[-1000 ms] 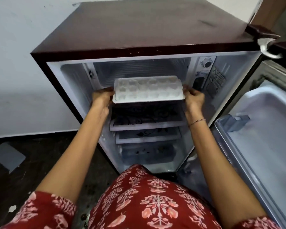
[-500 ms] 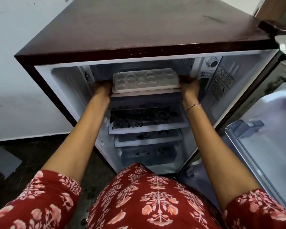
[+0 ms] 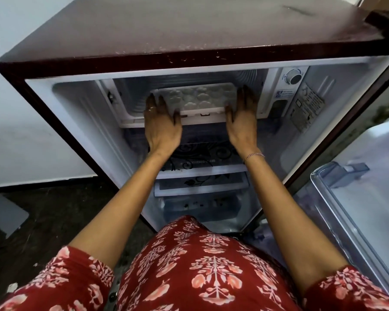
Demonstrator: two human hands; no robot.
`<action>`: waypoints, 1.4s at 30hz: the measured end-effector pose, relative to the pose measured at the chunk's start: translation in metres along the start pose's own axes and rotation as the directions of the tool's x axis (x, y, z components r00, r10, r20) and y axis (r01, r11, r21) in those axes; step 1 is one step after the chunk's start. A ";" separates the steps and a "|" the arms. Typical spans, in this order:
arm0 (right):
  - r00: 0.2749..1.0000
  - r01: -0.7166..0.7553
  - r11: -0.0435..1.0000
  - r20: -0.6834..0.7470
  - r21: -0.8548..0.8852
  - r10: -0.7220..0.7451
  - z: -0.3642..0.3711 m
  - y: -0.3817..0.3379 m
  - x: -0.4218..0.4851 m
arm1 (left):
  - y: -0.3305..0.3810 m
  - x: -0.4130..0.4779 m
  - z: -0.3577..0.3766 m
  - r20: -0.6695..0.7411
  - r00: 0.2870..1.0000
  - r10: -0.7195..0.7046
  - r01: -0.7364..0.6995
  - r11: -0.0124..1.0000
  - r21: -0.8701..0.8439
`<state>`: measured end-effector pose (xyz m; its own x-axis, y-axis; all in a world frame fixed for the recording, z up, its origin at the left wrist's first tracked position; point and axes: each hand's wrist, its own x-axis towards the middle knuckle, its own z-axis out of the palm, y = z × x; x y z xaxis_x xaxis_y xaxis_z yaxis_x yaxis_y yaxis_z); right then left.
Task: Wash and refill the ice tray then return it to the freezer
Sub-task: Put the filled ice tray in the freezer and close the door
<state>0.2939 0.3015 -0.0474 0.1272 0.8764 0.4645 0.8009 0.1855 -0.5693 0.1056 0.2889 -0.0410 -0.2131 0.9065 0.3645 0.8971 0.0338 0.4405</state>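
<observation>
- White ice tray [image 3: 197,96] is lying flat inside the freezer compartment [image 3: 130,95] at the top of a small maroon refrigerator [image 3: 189,30], long side facing out; near edge is sitting just above the compartment's front lip.
- Tray cells are showing pale, rounded shapes — cannot tell whether that is water or ice.
- Left hand [image 3: 161,122] is lying palm down at the tray's left end, fingers [image 3: 152,102] stretched forward and slightly spread along the tray's side, thumb reaching toward the front left corner. Not curled around anything; contact with the tray edge looks like touching, though the shadow is making it hard to confirm.
- A ring is showing on one left finger.
- Right hand [image 3: 241,117] is mirroring it at the tray's right end — fingers extended and close together beside the tray's right edge, thumb at the front right corner, flat rather than clamped.
- A thin bracelet [image 3: 254,155] is circling the right wrist.
- Both forearms are reaching in from below, over the glass shelf [image 3: 202,153] with its black floral print; a second printed shelf is sitting lower down.
- Thermostat dial [image 3: 293,77] is sitting to the right of the freezer compartment, with printed labels below it.
- Fridge door [image 3: 368,198] is standing open at the right, its clear door shelf visible.
- Person is wearing a red garment with pale floral print [image 3: 211,272], filling the lower frame.
- White wall is standing to the left, dark floor below it.
</observation>
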 end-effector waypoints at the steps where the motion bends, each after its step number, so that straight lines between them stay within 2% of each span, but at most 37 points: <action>1: 1.000 0.010 1.000 0.025 -0.030 -0.009 0.003 0.000 -0.002 | 0.001 -0.002 0.005 0.015 1.000 0.019 -0.020 0.998 0.060; 4: 0.998 0.009 0.996 0.068 -0.091 -0.003 0.012 0.004 -0.001 | 0.001 0.000 0.011 0.029 0.999 0.029 -0.032 0.992 0.125; 9: 0.995 0.036 0.981 0.096 -0.192 -0.018 0.021 0.009 0.013 | -0.002 0.015 0.016 0.058 0.998 0.034 -0.041 0.991 0.131; 14: 0.981 0.021 0.961 0.189 -0.277 0.034 0.025 0.007 0.032 | -0.001 0.034 0.015 0.134 0.991 -0.002 -0.013 0.993 0.115; 21: 0.956 0.018 0.960 0.286 -0.278 0.065 0.026 0.004 0.056 | 0.002 0.058 0.010 0.240 0.971 -0.023 -0.007 0.992 0.122; 27: 0.967 0.136 0.945 0.248 -0.297 -0.061 0.018 -0.014 0.055 | 0.008 0.057 -0.001 0.243 0.969 0.035 -0.076 0.984 0.161; 33: 0.928 0.175 0.925 0.371 -0.337 -0.041 0.000 -0.038 0.036 | 0.018 0.036 -0.026 0.326 0.945 0.025 -0.094 0.975 0.199; 42: 0.896 0.223 0.925 0.438 -0.309 -0.069 -0.047 -0.057 -0.007 | 0.035 -0.019 -0.074 0.344 0.939 -0.009 -0.069 0.974 0.214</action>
<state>0.2746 0.2643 0.0135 -0.1981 0.9673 0.1586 0.9495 0.2295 -0.2138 0.1125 0.2417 0.0279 -0.0749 0.9956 0.0562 0.9718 0.0602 0.2279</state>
